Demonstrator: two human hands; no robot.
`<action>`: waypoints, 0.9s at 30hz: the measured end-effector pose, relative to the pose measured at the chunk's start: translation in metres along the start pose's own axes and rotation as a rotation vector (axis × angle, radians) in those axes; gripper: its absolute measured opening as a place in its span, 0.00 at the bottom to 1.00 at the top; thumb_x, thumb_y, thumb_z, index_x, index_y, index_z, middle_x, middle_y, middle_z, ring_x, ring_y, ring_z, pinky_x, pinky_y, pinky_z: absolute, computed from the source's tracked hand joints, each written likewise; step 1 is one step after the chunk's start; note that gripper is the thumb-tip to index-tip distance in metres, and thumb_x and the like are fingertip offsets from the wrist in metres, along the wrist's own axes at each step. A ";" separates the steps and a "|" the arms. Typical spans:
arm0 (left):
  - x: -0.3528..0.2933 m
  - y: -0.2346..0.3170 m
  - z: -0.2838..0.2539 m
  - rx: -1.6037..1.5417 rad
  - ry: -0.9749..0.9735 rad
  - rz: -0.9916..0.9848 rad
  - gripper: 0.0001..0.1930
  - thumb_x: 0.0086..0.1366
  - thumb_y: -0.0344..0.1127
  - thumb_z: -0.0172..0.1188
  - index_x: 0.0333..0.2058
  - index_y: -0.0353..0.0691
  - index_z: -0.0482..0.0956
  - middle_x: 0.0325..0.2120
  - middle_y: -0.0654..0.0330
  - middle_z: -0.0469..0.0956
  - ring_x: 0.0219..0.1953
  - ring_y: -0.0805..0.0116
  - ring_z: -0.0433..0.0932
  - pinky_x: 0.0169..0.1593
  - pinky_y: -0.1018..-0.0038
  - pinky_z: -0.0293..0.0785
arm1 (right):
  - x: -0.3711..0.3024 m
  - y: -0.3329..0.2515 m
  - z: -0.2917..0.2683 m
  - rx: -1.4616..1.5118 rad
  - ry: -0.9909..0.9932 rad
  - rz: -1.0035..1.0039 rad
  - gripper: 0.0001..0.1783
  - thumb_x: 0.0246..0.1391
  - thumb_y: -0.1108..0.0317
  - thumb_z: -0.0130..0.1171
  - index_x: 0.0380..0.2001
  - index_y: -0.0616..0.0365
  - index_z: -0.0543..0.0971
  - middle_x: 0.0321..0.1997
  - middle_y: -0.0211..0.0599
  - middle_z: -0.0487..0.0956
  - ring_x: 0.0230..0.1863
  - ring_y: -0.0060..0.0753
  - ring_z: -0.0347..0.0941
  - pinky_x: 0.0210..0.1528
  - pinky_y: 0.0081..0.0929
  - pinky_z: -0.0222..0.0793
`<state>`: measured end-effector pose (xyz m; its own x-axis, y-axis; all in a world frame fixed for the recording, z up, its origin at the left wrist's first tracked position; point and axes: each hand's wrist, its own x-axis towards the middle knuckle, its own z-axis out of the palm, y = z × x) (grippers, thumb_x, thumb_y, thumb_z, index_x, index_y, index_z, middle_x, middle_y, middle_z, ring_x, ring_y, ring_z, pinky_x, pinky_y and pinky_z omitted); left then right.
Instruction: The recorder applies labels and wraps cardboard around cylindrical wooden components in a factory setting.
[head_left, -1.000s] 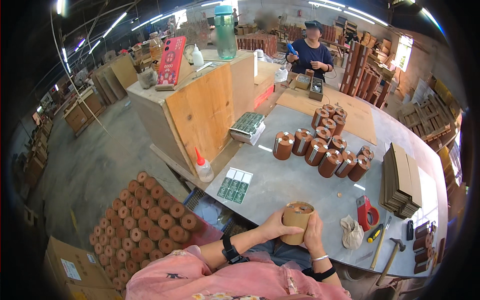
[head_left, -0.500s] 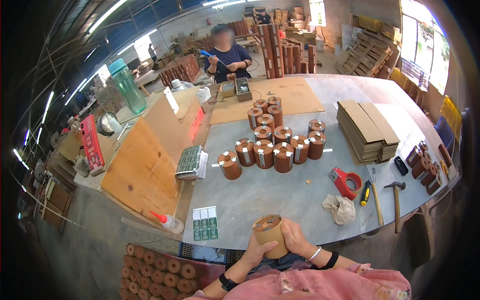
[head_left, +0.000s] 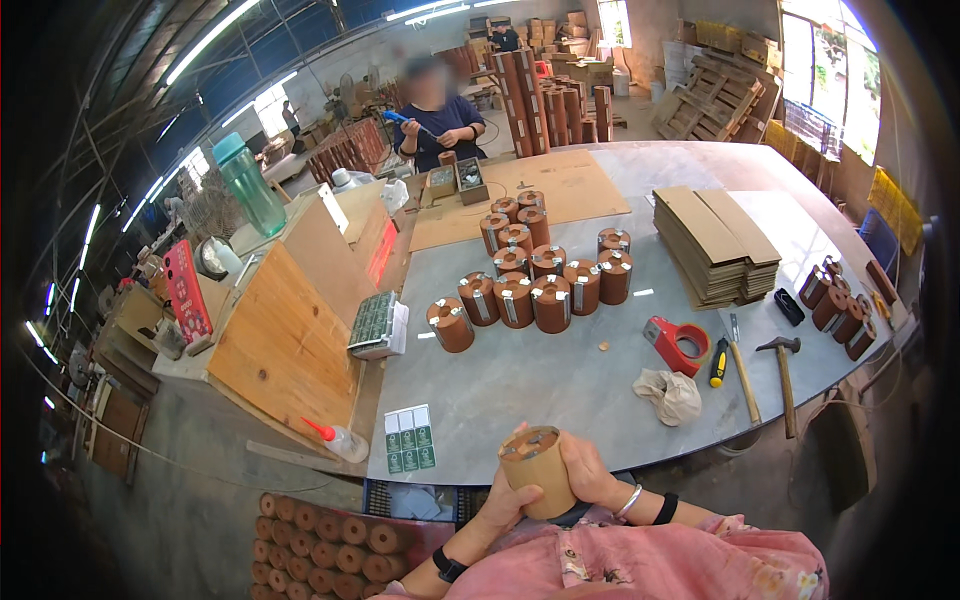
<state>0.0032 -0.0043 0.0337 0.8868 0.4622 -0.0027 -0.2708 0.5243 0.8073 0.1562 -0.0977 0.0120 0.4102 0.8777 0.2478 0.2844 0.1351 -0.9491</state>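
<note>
Between my hands, at the table's near edge, is a reddish-brown wooden cylinder wrapped in a tan cardboard sleeve (head_left: 538, 478). Its top end tilts away from me and shows small grey patches. My left hand (head_left: 507, 500) is closed on its lower left side, thumb across the front. My right hand (head_left: 586, 470) wraps its right side, with the fingers partly hidden behind it. Farther out on the table stands a group of brown wooden cylinders (head_left: 552, 306) with metal strips and white tabs. A sheet of green and white stickers (head_left: 410, 440) lies left of my hands.
On the right are a red tape dispenser (head_left: 672, 345), crumpled cloth (head_left: 668, 396), yellow-black cutter (head_left: 719, 364), hammer (head_left: 786, 385) and stacked cardboard (head_left: 715, 250). A glue bottle (head_left: 345, 442) stands at left. More cylinders (head_left: 325, 553) are stacked below. Across the table a person (head_left: 438, 120) holds a blue tool.
My view has shifted slightly, so the table's things sit a little farther left and up. Both hands keep hold of the sleeved cylinder, which leans a little more to the left.
</note>
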 end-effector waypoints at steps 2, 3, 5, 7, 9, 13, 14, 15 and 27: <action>-0.004 0.002 0.004 0.003 -0.012 -0.023 0.64 0.49 0.43 0.80 0.75 0.41 0.40 0.66 0.58 0.62 0.69 0.63 0.61 0.71 0.64 0.57 | -0.007 -0.004 -0.002 0.029 -0.030 0.024 0.30 0.74 0.51 0.33 0.55 0.65 0.75 0.45 0.45 0.81 0.46 0.34 0.76 0.52 0.32 0.71; -0.004 0.002 0.006 -0.001 -0.038 -0.007 0.65 0.48 0.44 0.80 0.75 0.42 0.40 0.67 0.58 0.61 0.69 0.63 0.60 0.71 0.63 0.57 | -0.010 -0.007 -0.004 0.009 -0.008 -0.003 0.30 0.75 0.51 0.32 0.55 0.64 0.75 0.45 0.44 0.81 0.46 0.34 0.76 0.52 0.32 0.71; -0.006 0.002 0.013 -0.013 -0.039 -0.033 0.65 0.48 0.43 0.80 0.75 0.43 0.40 0.67 0.59 0.61 0.70 0.63 0.60 0.72 0.63 0.57 | -0.016 -0.016 -0.006 -0.008 0.016 -0.020 0.30 0.75 0.51 0.32 0.55 0.64 0.75 0.45 0.44 0.81 0.46 0.34 0.76 0.52 0.32 0.71; -0.008 0.003 0.018 -0.031 -0.038 -0.039 0.65 0.47 0.42 0.80 0.75 0.44 0.40 0.67 0.59 0.60 0.70 0.63 0.59 0.72 0.63 0.56 | -0.020 -0.026 -0.011 0.090 -0.023 0.066 0.23 0.74 0.55 0.39 0.54 0.61 0.75 0.53 0.51 0.79 0.50 0.44 0.76 0.51 0.40 0.71; -0.010 0.005 0.023 -0.103 -0.073 -0.084 0.65 0.47 0.39 0.80 0.75 0.46 0.40 0.68 0.60 0.59 0.71 0.62 0.58 0.73 0.62 0.56 | -0.021 -0.036 -0.014 0.143 -0.030 0.130 0.23 0.74 0.55 0.40 0.55 0.60 0.75 0.53 0.49 0.79 0.51 0.43 0.76 0.51 0.39 0.71; -0.012 0.008 0.024 -0.096 -0.076 -0.077 0.63 0.48 0.36 0.79 0.75 0.46 0.42 0.68 0.60 0.59 0.71 0.62 0.58 0.73 0.62 0.56 | -0.019 -0.045 -0.016 0.122 -0.044 0.146 0.23 0.73 0.54 0.40 0.52 0.61 0.75 0.48 0.48 0.80 0.48 0.41 0.76 0.51 0.37 0.70; -0.012 0.008 0.023 -0.095 -0.059 -0.102 0.63 0.48 0.36 0.79 0.75 0.46 0.42 0.68 0.60 0.59 0.71 0.62 0.58 0.73 0.62 0.56 | -0.017 -0.045 -0.016 0.135 -0.018 0.073 0.23 0.73 0.54 0.39 0.51 0.61 0.75 0.47 0.47 0.80 0.47 0.41 0.76 0.51 0.37 0.70; -0.011 0.008 0.022 -0.063 -0.048 -0.111 0.62 0.49 0.36 0.78 0.75 0.45 0.41 0.68 0.60 0.59 0.70 0.63 0.59 0.72 0.62 0.56 | -0.016 -0.045 -0.016 0.096 0.007 0.127 0.24 0.73 0.54 0.37 0.47 0.64 0.75 0.42 0.46 0.78 0.45 0.41 0.73 0.50 0.38 0.68; 0.043 0.009 0.000 0.762 0.036 0.353 0.46 0.42 0.40 0.83 0.59 0.38 0.68 0.51 0.57 0.79 0.55 0.65 0.78 0.59 0.67 0.75 | 0.025 -0.045 -0.033 -0.102 -0.052 -0.155 0.46 0.46 0.46 0.73 0.61 0.64 0.68 0.55 0.52 0.75 0.60 0.52 0.71 0.64 0.41 0.65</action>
<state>0.0390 0.0206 0.0412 0.7814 0.5379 0.3164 -0.1912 -0.2762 0.9419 0.1823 -0.0964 0.0669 0.3105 0.8729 0.3764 0.4282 0.2251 -0.8752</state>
